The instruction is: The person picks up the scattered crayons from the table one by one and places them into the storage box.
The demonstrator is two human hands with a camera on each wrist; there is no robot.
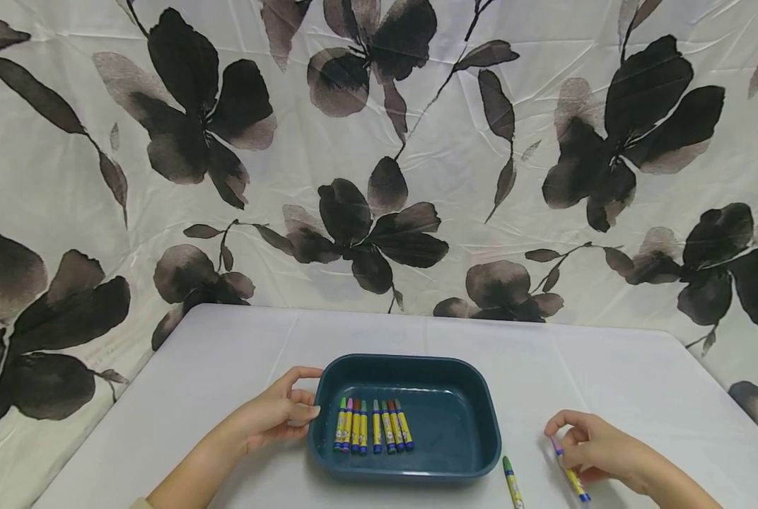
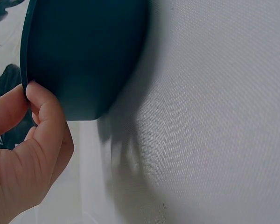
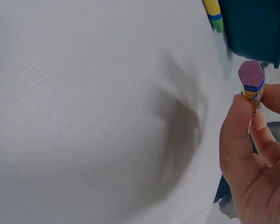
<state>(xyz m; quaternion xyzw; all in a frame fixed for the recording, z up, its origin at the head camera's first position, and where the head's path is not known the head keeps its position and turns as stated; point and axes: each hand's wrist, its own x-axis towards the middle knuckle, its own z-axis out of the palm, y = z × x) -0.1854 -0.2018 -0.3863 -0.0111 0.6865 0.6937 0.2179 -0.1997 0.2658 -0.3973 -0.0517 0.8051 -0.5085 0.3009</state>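
A dark teal tray (image 1: 455, 424) stands on the white table, with a row of several crayons (image 1: 356, 428) in yellow wrappers lying in its left half. My left hand (image 1: 277, 413) pinches the tray's left rim between thumb and fingers; the left wrist view shows the tray wall (image 2: 84, 60) beside the fingertips. To the right of the tray, my right hand (image 1: 598, 449) holds a purple crayon (image 1: 568, 468) between thumb and fingers. Its flat purple end (image 3: 251, 73) faces the right wrist camera. Between tray and right hand, a green crayon (image 1: 511, 482) lies on the table.
The white table (image 1: 245, 339) reaches back to a white cloth (image 1: 468, 162) printed with dark flowers, which hangs behind it. The table's right edge slants away beyond my right hand.
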